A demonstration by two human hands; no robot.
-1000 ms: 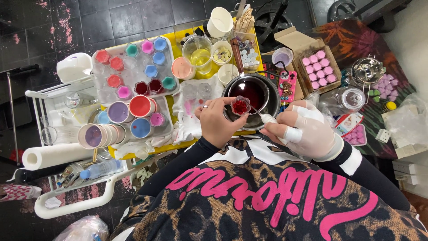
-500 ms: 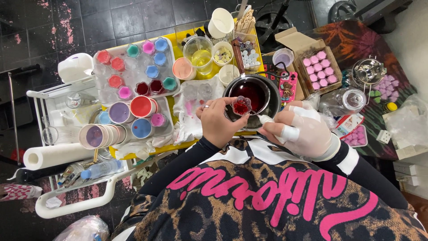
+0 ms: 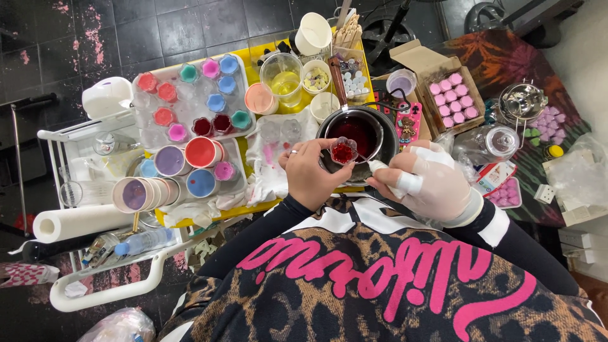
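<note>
Left hand (image 3: pixel 308 172) pinched a small clear flower-shaped cup (image 3: pixel 342 152), filled with dark red liquid, just over the near rim of the metal pot (image 3: pixel 380 149). Pot held the same dark red liquid. Right hand (image 3: pixel 425 183), gloved and bandaged, was curled shut on a thin tool whose tip touched the cup. Left tray (image 3: pixel 142 120) carried small cups of red, pink, teal and blue. Far measuring cup (image 3: pixel 283 78) held yellow liquid.

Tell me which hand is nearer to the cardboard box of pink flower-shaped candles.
Right. The right hand, gloved in white, sits just below and left of the cardboard box. The left hand, holding a small red-filled cup, is further left, beyond the dark pot.
</note>
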